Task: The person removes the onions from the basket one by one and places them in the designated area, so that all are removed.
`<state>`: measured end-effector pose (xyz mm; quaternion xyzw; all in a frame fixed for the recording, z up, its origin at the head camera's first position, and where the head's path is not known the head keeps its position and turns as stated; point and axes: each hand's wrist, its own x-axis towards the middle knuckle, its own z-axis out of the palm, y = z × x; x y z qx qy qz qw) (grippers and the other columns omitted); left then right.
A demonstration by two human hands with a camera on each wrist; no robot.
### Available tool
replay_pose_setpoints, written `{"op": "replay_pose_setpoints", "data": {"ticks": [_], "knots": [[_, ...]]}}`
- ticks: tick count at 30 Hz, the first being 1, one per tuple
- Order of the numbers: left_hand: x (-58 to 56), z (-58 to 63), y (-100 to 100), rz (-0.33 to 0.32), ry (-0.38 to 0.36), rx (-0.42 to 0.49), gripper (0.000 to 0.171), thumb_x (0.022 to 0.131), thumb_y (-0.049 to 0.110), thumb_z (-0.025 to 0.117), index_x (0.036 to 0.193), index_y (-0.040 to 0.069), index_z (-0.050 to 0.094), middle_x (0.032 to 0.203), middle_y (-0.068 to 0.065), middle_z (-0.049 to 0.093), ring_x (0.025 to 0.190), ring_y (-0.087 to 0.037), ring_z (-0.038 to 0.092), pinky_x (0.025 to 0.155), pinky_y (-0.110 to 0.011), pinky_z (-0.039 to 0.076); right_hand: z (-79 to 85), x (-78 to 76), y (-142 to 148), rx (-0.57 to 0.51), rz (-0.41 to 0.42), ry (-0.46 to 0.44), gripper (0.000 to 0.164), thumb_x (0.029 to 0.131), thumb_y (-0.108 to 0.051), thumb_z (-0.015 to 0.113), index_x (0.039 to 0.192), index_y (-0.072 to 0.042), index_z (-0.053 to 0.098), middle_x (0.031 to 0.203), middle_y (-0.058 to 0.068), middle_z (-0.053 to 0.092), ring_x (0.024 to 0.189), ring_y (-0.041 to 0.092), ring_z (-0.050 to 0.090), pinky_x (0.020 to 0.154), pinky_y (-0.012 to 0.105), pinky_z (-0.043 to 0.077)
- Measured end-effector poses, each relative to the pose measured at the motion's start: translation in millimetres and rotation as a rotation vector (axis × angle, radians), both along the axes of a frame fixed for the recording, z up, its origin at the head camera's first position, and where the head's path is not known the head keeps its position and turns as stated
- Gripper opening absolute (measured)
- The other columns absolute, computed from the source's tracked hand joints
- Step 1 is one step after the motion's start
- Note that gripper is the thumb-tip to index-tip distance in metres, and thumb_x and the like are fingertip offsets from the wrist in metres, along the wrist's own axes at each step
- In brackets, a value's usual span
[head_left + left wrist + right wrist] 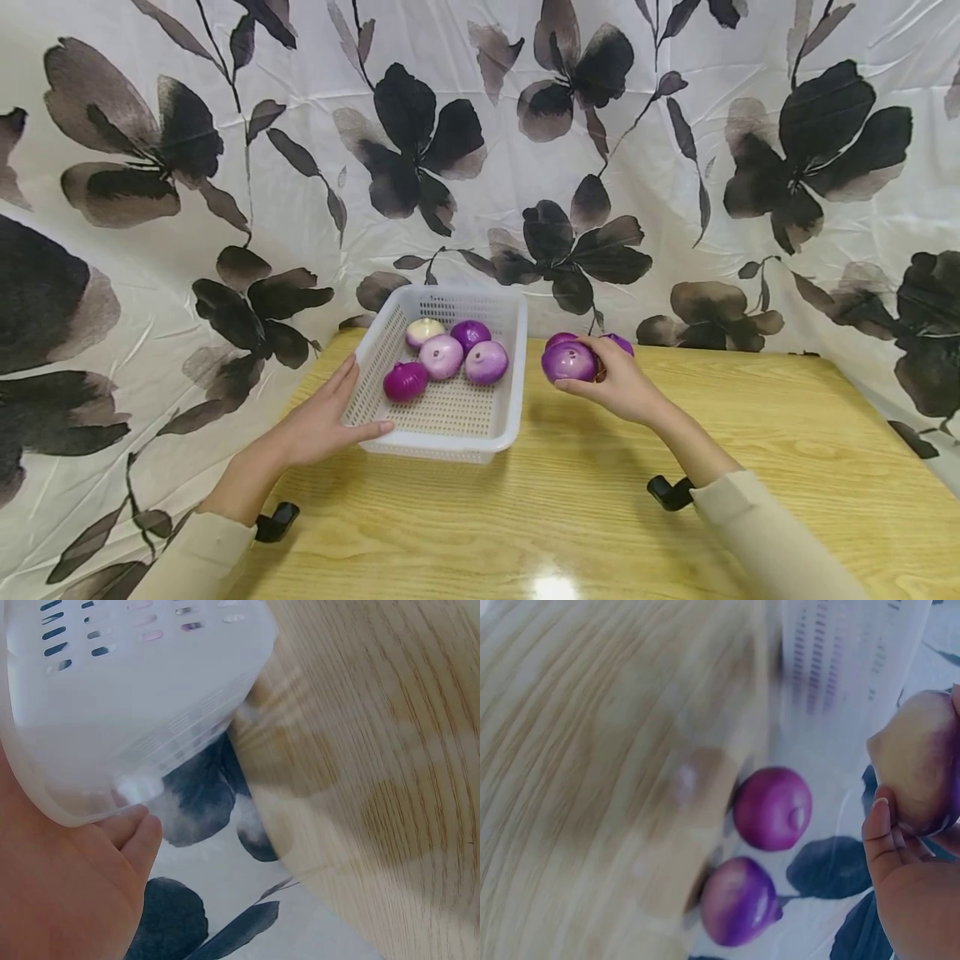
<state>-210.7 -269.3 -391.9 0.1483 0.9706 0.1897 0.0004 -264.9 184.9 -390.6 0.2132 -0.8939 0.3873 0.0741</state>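
Currently, your right hand (621, 386) grips an onion (567, 364) at 3 o'clock of the basket (450, 442), which your left hand (321, 425) grips. Loading appears in hand; next, likely carry toward 9 o'clock.

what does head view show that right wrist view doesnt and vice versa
Only the head view shows the left hand touching the basket and five onions inside. Only the right wrist view shows the two loose onions unblocked and the yellowish side of the held onion. Both show the right hand, these three onions, the basket, table and floral cloth.
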Motion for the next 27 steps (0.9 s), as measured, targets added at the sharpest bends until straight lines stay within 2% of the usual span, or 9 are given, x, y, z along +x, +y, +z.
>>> {"op": "replay_pose_setpoints", "data": {"ticks": [7,15,20,27], "knots": [[-0.7,0.4,1.1,-0.002,0.004,0.001,0.122,0.088,0.075,0.061,0.161,-0.006,0.007,0.170,-0.021,-0.004,0.152,-0.051,0.014,0.118,-0.067,0.022,0.1,0.3,21.9,0.014,-0.016,-0.010,0.069,0.086,-0.040,0.083,0.136,-0.002,0.056,0.125,0.018,0.060,0.105,0.031,0.062,0.087,0.046,0.058],[-0.1,-0.1,0.3,0.001,0.003,0.011,0.121,0.088,0.072,0.063,0.162,-0.005,0.007,0.170,-0.024,-0.001,0.151,-0.052,0.016,0.117,-0.068,0.024,-1.3,2.9,46.7,0.031,-0.052,-0.034,0.072,0.088,-0.037,0.082,0.140,0.002,0.052,0.126,0.023,0.056,0.101,0.032,0.062,0.082,0.041,0.058],[-0.4,-0.7,0.3,0.004,0.001,0.010,0.122,0.087,0.073,0.063,0.162,-0.004,0.006,0.170,-0.024,0.000,0.151,-0.051,0.016,0.117,-0.068,0.024,-2.7,4.0,62.3,0.037,-0.067,-0.022,0.073,0.087,-0.033,0.082,0.140,0.006,0.050,0.127,0.027,0.054,0.099,0.033,0.063,0.080,0.039,0.058],[-0.8,0.2,1.8,-0.006,0.007,0.008,0.121,0.088,0.072,0.063,0.161,-0.006,0.006,0.170,-0.025,0.000,0.151,-0.052,0.017,0.117,-0.068,0.024,-7.3,4.2,80.5,0.041,-0.079,0.012,0.074,0.085,-0.029,0.085,0.139,0.006,0.049,0.127,0.028,0.054,0.098,0.034,0.063,0.079,0.036,0.058]]}}
